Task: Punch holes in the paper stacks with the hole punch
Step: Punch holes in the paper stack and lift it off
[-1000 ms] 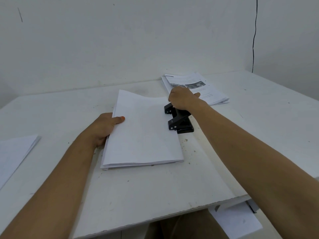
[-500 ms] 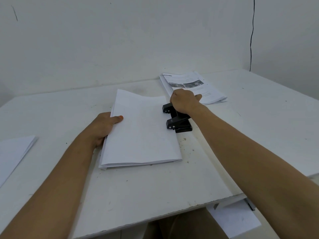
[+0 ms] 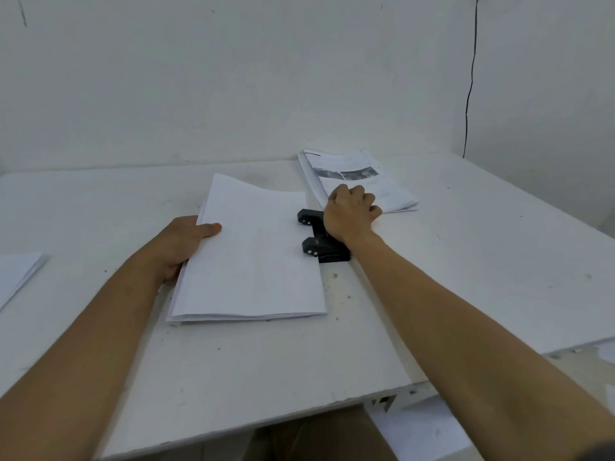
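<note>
Head view. White table point(image 3: 466, 261), speckled with small dark flecks, set against a white wall point(image 3: 233, 78).

Left hand point(image 3: 181, 242): gripping the left edge of the blank paper stack point(image 3: 249, 261), thumb laid on the top sheet, fingers curled under the edge. Stack lying flat, extending from this hand toward the right hand; far edge slightly wavy.

Right hand point(image 3: 349, 212): fingers curled, knuckles up, resting on top of the black hole punch point(image 3: 321, 241). Pressing or merely holding: cannot tell. Punch seated against the right edge of the blank stack, directly under and on the near side of this hand; two black punch heads overlapping the paper edge, each showing small pale dots.

Beyond the right hand, touching or just past the fingertips: printed paper stack point(image 3: 362, 181), top sheet bearing text and a dark picture strip, edges fanned.

Well left of the left hand: further white sheets point(image 3: 16, 274), cut off by the frame edge.

Above and right of the right hand: thin black cable point(image 3: 471, 78) hanging down the wall corner.

Below the near table edge, under the right forearm: white sheet point(image 3: 422, 430), partly hidden.
</note>
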